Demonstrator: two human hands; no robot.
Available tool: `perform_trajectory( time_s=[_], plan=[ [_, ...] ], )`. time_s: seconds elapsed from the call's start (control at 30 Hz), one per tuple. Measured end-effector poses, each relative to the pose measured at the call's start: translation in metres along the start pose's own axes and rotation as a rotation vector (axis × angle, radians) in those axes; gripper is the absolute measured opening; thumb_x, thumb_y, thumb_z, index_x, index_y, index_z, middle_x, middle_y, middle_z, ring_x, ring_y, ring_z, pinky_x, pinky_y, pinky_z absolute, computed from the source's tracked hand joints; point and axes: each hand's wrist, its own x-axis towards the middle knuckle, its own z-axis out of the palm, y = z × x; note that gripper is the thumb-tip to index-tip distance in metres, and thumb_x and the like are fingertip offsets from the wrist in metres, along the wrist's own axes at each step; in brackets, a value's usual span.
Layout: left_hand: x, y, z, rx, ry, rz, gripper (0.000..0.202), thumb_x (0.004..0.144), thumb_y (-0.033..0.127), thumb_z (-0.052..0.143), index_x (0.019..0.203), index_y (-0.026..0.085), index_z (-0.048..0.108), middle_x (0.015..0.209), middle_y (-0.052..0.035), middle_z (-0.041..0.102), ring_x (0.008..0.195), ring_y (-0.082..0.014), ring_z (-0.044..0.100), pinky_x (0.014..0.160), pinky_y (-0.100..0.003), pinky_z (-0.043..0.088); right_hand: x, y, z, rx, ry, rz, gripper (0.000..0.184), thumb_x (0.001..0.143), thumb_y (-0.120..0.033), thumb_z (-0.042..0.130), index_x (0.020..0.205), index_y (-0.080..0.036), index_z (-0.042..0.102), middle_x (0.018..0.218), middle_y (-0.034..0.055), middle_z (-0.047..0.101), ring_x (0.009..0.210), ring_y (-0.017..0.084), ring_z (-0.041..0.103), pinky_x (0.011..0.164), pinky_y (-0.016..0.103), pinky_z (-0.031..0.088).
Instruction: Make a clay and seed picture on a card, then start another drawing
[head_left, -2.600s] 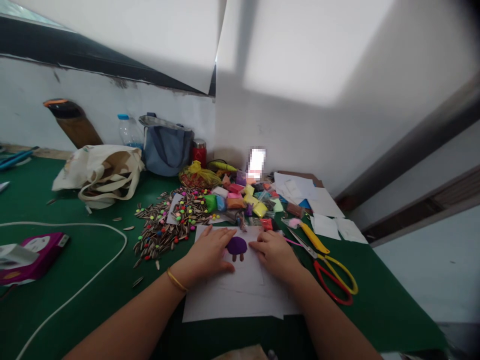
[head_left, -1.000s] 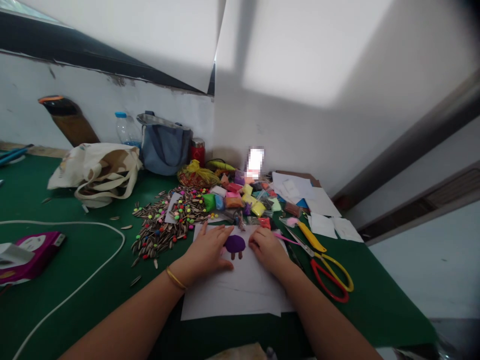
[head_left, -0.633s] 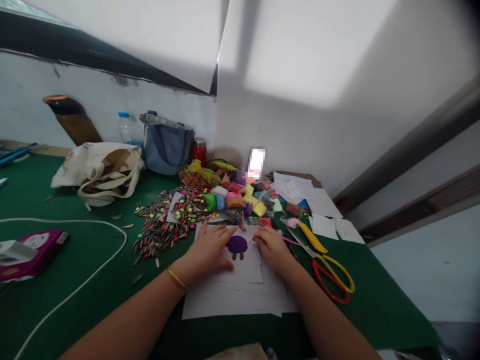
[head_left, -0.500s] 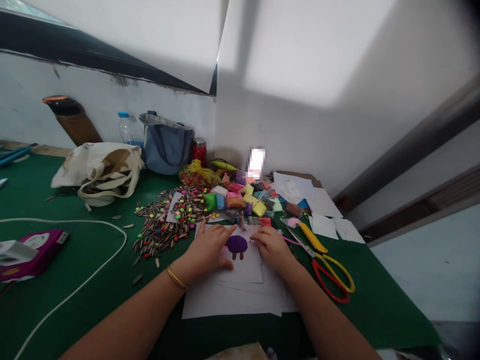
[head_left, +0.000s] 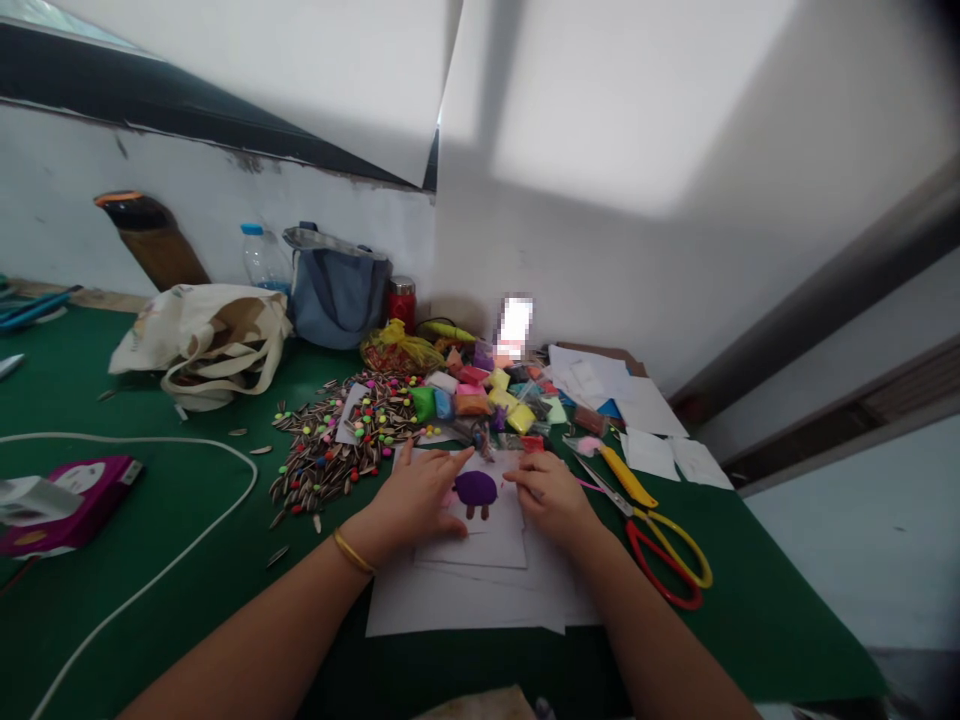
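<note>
A flat purple clay shape (head_left: 476, 489) with small brown legs lies on a white paper sheet (head_left: 489, 541), which rests on a larger stack of paper. My left hand (head_left: 415, 498) lies on the sheet just left of the shape, fingers stretched flat, a gold bangle on its wrist. My right hand (head_left: 550, 494) rests at the shape's right edge with fingers curled down onto the paper. Whether it holds anything is hidden.
Sunflower seeds with coloured beads (head_left: 337, 440) are heaped at left; clay packets (head_left: 487, 395) lie behind the paper. Yellow and red scissors (head_left: 660, 540) lie to the right. Cloth bags (head_left: 206, 335), a bottle, a white cable (head_left: 187, 530) and a pink box (head_left: 64, 495) sit on the green table (head_left: 150, 480).
The top sheet with the purple shape has been turned slightly under both hands. My left fingers have spread a little wider. Both hands stay beside the shape.
</note>
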Motion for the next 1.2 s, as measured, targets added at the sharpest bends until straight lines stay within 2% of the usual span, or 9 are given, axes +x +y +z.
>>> perform_trajectory(
  time_s=[0.13,0.3,0.47,0.7,0.87,1.0,1.13,1.2],
  plan=[
    [-0.001,-0.003,-0.003,-0.012,-0.037,0.015,0.106,0.062,0.054,0.080,0.150,0.029,0.027,0.141,-0.0126,0.053,0.134,-0.0358,0.042,0.116,-0.060,0.003,0.000,-0.001,0.005,0.080,0.036,0.011,0.028,0.083,-0.011,0.055,0.101,-0.022,0.075,0.092,0.0080,0.065,0.088,0.021,0.059,0.080,0.036,0.050],
    [-0.002,-0.004,-0.004,-0.031,-0.028,0.049,0.102,0.064,0.051,0.079,0.149,0.030,0.027,0.144,-0.0114,0.051,0.136,-0.0341,0.041,0.117,-0.057,0.000,0.000,-0.009,-0.002,-0.039,-0.097,0.026,0.030,0.082,-0.011,0.059,0.105,-0.022,0.074,0.093,0.0079,0.063,0.088,0.022,0.057,0.081,0.036,0.047],
    [-0.002,-0.004,-0.003,-0.031,-0.032,0.031,0.103,0.063,0.051,0.080,0.149,0.029,0.027,0.142,-0.0118,0.052,0.135,-0.0342,0.042,0.116,-0.059,-0.002,0.002,-0.011,-0.008,-0.112,-0.165,0.023,0.020,0.085,-0.016,0.062,0.098,-0.024,0.075,0.090,0.0063,0.063,0.087,0.021,0.056,0.081,0.036,0.045],
    [-0.001,-0.004,-0.003,-0.029,-0.037,0.028,0.103,0.063,0.051,0.080,0.149,0.030,0.027,0.142,-0.0126,0.052,0.135,-0.0359,0.041,0.115,-0.061,-0.001,0.008,-0.001,0.009,-0.021,-0.143,0.061,0.007,0.086,-0.018,0.065,0.086,-0.021,0.071,0.088,0.0048,0.062,0.088,0.020,0.056,0.080,0.032,0.045],
    [-0.001,-0.004,-0.002,-0.025,-0.033,0.027,0.104,0.063,0.050,0.081,0.149,0.030,0.026,0.142,-0.0117,0.053,0.135,-0.0352,0.042,0.115,-0.061,-0.004,0.011,-0.004,0.015,-0.089,-0.145,0.086,0.009,0.086,-0.013,0.063,0.083,-0.020,0.066,0.089,0.0050,0.060,0.089,0.021,0.053,0.081,0.033,0.045],
    [-0.001,-0.004,-0.003,-0.027,-0.040,0.020,0.107,0.062,0.050,0.081,0.150,0.029,0.025,0.143,-0.0124,0.052,0.135,-0.0351,0.043,0.116,-0.060,-0.003,0.013,-0.012,0.014,-0.053,-0.102,0.098,0.011,0.088,-0.010,0.058,0.083,-0.019,0.063,0.089,0.0060,0.060,0.089,0.022,0.053,0.083,0.035,0.044],
    [-0.001,-0.004,-0.003,-0.044,-0.037,0.043,0.107,0.063,0.050,0.081,0.151,0.029,0.022,0.147,-0.0124,0.048,0.135,-0.0338,0.043,0.116,-0.059,-0.004,0.020,-0.033,0.010,0.103,-0.032,0.056,0.010,0.090,-0.012,0.055,0.086,-0.019,0.061,0.091,0.0063,0.060,0.091,0.021,0.053,0.084,0.035,0.043],
    [-0.001,-0.005,-0.001,-0.057,-0.037,0.056,0.109,0.063,0.050,0.081,0.151,0.029,0.020,0.148,-0.0123,0.046,0.135,-0.0329,0.044,0.116,-0.059,-0.006,0.025,-0.045,0.011,0.162,-0.040,0.020,0.010,0.090,-0.012,0.055,0.086,-0.019,0.061,0.092,0.0061,0.060,0.091,0.021,0.054,0.085,0.035,0.043]
  ],
)
